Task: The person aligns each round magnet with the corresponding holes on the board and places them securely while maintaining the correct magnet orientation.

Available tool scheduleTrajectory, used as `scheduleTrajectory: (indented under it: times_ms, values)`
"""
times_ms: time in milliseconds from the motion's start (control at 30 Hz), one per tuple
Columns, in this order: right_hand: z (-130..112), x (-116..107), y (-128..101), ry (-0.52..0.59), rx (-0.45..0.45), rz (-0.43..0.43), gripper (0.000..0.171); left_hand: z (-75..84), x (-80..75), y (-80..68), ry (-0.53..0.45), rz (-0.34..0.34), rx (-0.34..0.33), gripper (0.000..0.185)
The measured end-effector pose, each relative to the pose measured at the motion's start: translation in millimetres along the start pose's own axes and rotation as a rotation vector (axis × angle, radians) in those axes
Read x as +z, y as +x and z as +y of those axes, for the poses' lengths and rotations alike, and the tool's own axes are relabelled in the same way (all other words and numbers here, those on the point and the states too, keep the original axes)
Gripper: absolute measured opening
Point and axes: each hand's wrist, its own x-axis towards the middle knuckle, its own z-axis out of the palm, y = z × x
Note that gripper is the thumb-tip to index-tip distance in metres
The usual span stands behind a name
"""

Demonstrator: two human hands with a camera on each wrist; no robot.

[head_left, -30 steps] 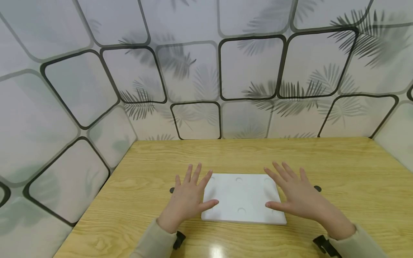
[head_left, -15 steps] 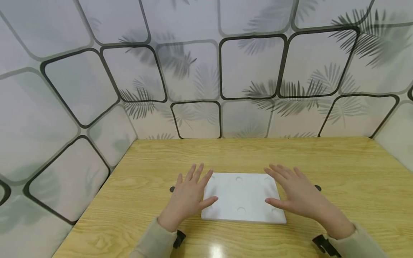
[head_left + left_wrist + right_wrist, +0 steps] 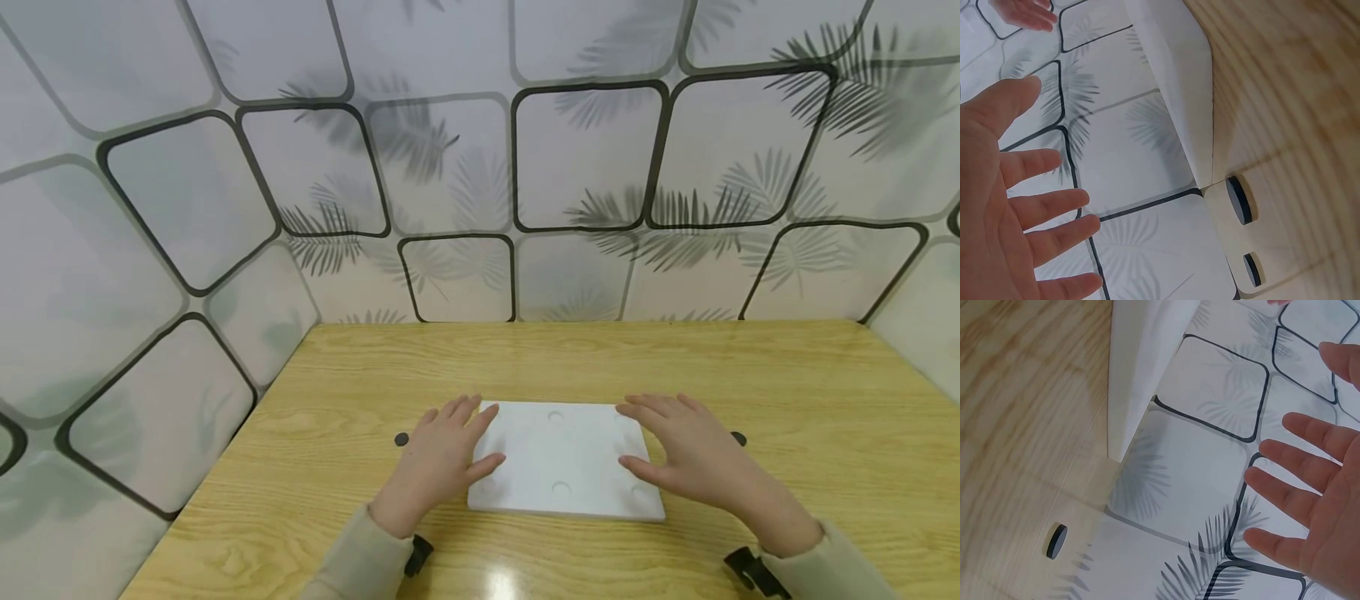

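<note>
A white rectangular board (image 3: 562, 458) with shallow round recesses lies on the wooden table. My left hand (image 3: 438, 458) hovers at the board's left edge, fingers loosely spread and thumb reaching over the white surface in the head view. The left palm (image 3: 985, 206) shows with nothing in it. Mirroring it, my right hand (image 3: 693, 454) is raised at the board's right edge, its fingers relaxed and thumb pointing inward. In the right wrist view the bare palm (image 3: 1335, 506) faces the board's side (image 3: 1135, 369), apart from it.
A black disc (image 3: 402, 439) lies on the table (image 3: 337, 375) just left of the left hand. Another black disc (image 3: 738, 438) sits beyond the right wrist. A patterned wall (image 3: 450, 167) bounds the table's back, with side panels left and right.
Both hands stay over the board's two ends. Their fingers have bent and dipped a little, so the fingertips sit lower in the head view. The board has not moved.
</note>
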Motion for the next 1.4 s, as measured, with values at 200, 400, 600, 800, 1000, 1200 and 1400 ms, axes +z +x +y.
scheduleTrajectory:
  times_ms: [200,400,600,800,1000,1200,1400]
  values:
    - [1,-2,1,-0.008,-0.009,0.013,0.050,1.1,1.1,1.2,0.006,-0.016,0.030,0.056]
    - [4,-2,0,-0.022,-0.005,0.027,0.049,2.0,3.9,2.0,0.017,-0.035,0.056,0.054]
    - [9,-3,1,-0.039,-0.007,0.044,0.049,2.4,5.3,2.6,0.013,-0.091,0.076,0.054]
    - [12,-3,2,-0.050,-0.003,0.050,0.048,2.6,5.4,2.4,-0.011,-0.159,0.088,0.053]
    - [13,-4,3,-0.050,-0.004,0.061,0.046,3.3,4.6,1.3,-0.033,-0.199,0.099,0.052]
    - [13,-4,1,-0.040,-0.010,0.063,0.045,4.1,4.9,-1.0,-0.042,-0.218,0.106,0.050]
    - [17,-2,0,-0.057,-0.024,0.100,0.044,5.5,6.0,-2.3,-0.045,-0.244,0.113,0.051]
